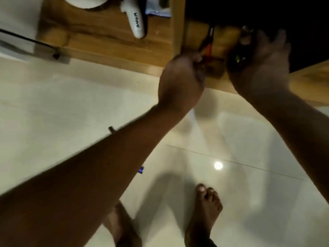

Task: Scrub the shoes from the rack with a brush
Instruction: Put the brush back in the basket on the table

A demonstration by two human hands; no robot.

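Observation:
The view is blurred. A wooden rack (pixel 110 40) runs across the top, and its right side opens into a dark compartment. My left hand (pixel 179 77) is at the rack's front edge, with its fingers curled around a thin black and orange thing (pixel 207 48); I cannot tell whether this is the brush. My right hand (pixel 261 65) reaches into the dark opening and cups a dark shoe (pixel 235 58), which has a small yellow-green spot. Most of the shoe is hidden by the hand and by shadow.
A white handheld appliance with dark lettering (pixel 136 22) and a round white object (pixel 87 2) lie on the rack top. A wooden upright (pixel 178 24) stands just left of my hands. Below me are glossy pale floor tiles (pixel 249 157) and my bare feet (pixel 203 211).

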